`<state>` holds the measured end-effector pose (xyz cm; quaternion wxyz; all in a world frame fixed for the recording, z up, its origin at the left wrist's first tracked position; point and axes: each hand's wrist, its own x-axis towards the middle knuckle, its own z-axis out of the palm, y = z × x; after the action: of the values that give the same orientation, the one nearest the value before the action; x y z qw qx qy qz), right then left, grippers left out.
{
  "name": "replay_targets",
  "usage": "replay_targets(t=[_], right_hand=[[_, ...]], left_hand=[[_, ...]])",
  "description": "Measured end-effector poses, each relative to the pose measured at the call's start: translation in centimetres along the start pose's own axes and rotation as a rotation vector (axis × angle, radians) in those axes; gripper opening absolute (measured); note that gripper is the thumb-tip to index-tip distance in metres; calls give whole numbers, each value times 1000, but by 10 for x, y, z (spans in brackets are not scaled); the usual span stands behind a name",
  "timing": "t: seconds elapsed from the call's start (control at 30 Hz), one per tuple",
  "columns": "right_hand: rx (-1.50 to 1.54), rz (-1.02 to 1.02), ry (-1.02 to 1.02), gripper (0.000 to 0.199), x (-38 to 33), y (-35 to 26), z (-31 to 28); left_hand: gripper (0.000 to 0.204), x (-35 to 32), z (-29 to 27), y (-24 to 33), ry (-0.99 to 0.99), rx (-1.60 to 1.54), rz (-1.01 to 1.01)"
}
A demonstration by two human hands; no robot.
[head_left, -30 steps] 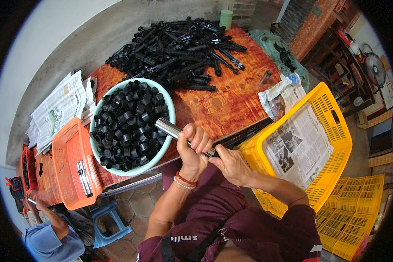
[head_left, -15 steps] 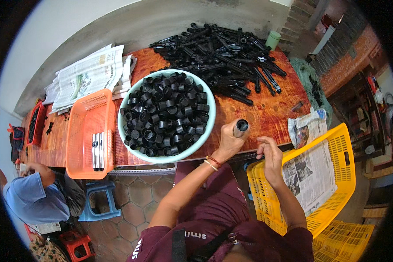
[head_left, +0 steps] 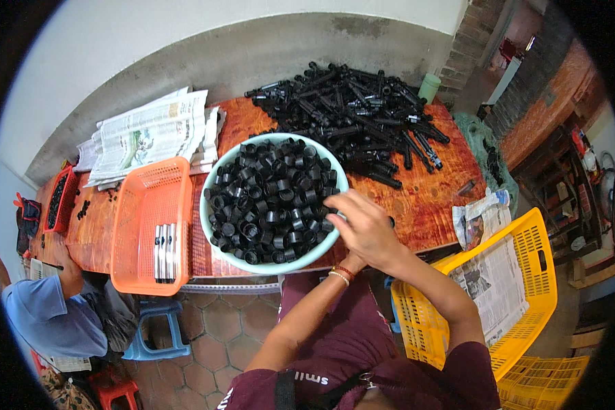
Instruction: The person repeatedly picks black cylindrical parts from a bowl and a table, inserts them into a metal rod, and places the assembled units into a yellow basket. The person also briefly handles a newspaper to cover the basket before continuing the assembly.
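My left hand (head_left: 354,261) is mostly hidden beneath my right hand. It is closed on a dark tube, and only a dark round bit of the tube (head_left: 391,222) peeks out past my right hand. Over the right rim of a pale green basin (head_left: 344,179) my right hand (head_left: 367,229) reaches in, thumb and fingers apart at the edge of the heap. Short black plastic caps (head_left: 273,198) fill the basin. No cap is clearly between my fingertips.
Black tubular parts (head_left: 362,123) lie piled at the back. An orange basket (head_left: 130,239) holds several silvery tubes (head_left: 165,253); newspapers (head_left: 147,137) lie behind it. A yellow crate (head_left: 540,273) lined with newspaper stands at right. Another person (head_left: 55,314) sits at left, near a blue stool (head_left: 158,331).
My right hand has moved left from beside the yellow crate to the basin's rim, crossing over my left hand. The tube in my left hand is now mostly covered. The view has shifted slightly.
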<state>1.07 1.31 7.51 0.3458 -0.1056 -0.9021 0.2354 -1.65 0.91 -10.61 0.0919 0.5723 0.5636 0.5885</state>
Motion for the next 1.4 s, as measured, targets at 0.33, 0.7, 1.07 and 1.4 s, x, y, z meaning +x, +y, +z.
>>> replay_targets(t=[0.33,0.7,1.07,1.4], right_hand=[[23,88,-141,33,25,25,43],[718,334,-243,36,31,6,16],[173,308,-243,27,5,27,-108],[-59,-19,-459,27,-15,38,-99]], left_hand=[[36,-18,13,-26,-50,93,40],[50,-54,36,-87,-214,260,50],[20,18,-6,25,93,-259,-160],[29,18,-12,31,21,-258,-157]])
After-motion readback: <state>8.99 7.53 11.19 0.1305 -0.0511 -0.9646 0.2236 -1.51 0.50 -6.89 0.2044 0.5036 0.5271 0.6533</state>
